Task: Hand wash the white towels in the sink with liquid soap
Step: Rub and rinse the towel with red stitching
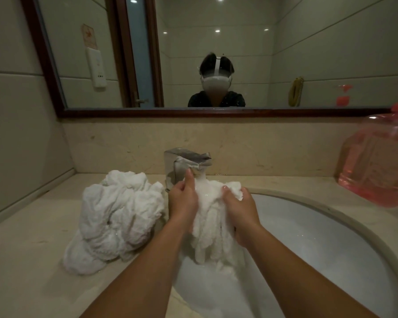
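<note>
Two hands grip one white towel point(208, 228) above the sink point(319, 237). The left hand point(183, 200) has its fingers curled round the cloth's left side, the right hand point(241, 214) clenches the right side, and the bunched towel hangs into the basin. Water seems to fall on it from the tap point(186, 161), though blur makes that unsure. Left of the sink, on the table point(28, 260), lies a heap of towels point(115, 214). Farther right stands a soap jug point(375, 166) holding pink liquid.

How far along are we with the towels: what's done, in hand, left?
Done: nothing plainly finished. In hand: the left hand and right hand grip one white towel under the faucet over the sink. Left: the towel pile on the counter; washed or not, I cannot tell.
</note>
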